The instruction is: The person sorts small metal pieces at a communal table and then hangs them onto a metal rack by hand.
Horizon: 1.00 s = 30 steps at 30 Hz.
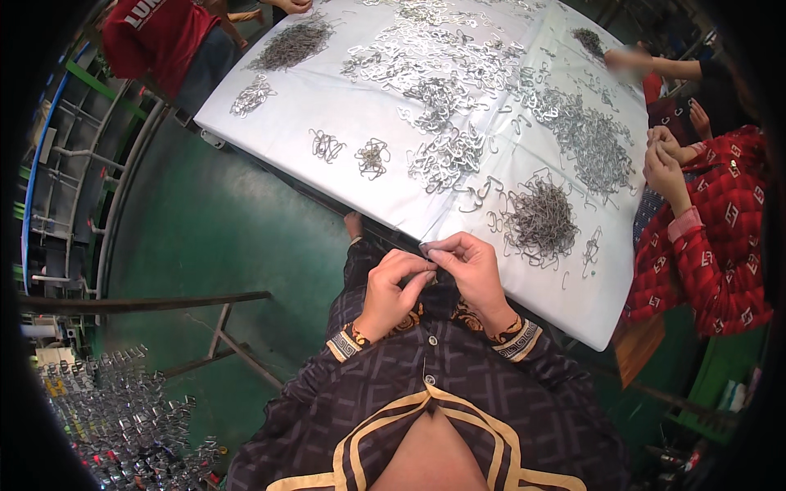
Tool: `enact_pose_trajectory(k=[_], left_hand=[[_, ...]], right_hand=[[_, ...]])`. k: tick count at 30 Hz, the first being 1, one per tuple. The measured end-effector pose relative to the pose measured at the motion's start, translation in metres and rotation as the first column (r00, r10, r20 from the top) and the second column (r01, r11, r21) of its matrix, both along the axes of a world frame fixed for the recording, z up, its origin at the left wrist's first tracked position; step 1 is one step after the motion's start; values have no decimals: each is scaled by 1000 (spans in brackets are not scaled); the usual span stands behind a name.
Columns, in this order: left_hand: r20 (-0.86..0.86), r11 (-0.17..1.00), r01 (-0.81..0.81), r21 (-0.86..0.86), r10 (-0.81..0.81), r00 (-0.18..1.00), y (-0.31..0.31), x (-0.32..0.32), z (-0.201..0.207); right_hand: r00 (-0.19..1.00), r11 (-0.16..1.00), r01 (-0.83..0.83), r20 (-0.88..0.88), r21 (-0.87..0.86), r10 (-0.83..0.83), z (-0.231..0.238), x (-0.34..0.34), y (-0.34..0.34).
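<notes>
My left hand (pixel 393 286) and my right hand (pixel 468 266) meet at the table's near edge, in front of my chest. Both are closed, thumbs pinched against fingers, and the fingertips almost touch. Whatever they hold is too small and covered to name; a dark tip shows by the right fingers. Just beyond my right hand lies a heap of dark bent wire pieces (pixel 540 219). Shiny silver S-shaped hooks (pixel 449 157) are piled straight ahead. Two small clusters, one of wire pieces (pixel 327 146) and one of yellowish wire pieces (pixel 372 157), sit to the left.
The white-covered table (pixel 270 135) also carries many more silver hooks (pixel 585 139) and a dark wire heap (pixel 293 42). A person in a patterned red sleeve (pixel 708 245) works at the right; another in a red shirt (pixel 160 37) is far left. A metal rack bar (pixel 147 304) stands at lower left.
</notes>
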<state>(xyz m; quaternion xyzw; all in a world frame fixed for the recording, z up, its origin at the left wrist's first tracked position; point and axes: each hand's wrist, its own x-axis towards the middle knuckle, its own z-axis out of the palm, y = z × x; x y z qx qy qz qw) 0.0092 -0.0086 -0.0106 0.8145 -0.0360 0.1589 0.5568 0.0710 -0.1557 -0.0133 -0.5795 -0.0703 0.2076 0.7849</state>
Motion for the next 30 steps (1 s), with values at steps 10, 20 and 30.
enact_pose_trajectory(k=[10, 20, 30], left_hand=[[-73, 998, -36, 59, 41, 997, 1, -1, -14], [-252, 998, 58, 23, -50, 966, 10, -4, -10], [-94, 921, 153, 358, -128, 987, 18, 66, 3]], right_hand=[[999, 999, -34, -22, 5, 34, -6, -13, -4], [968, 963, 75, 252, -259, -7, 1, -19, -9], [941, 937, 159, 334, -312, -48, -6, -23, -13]])
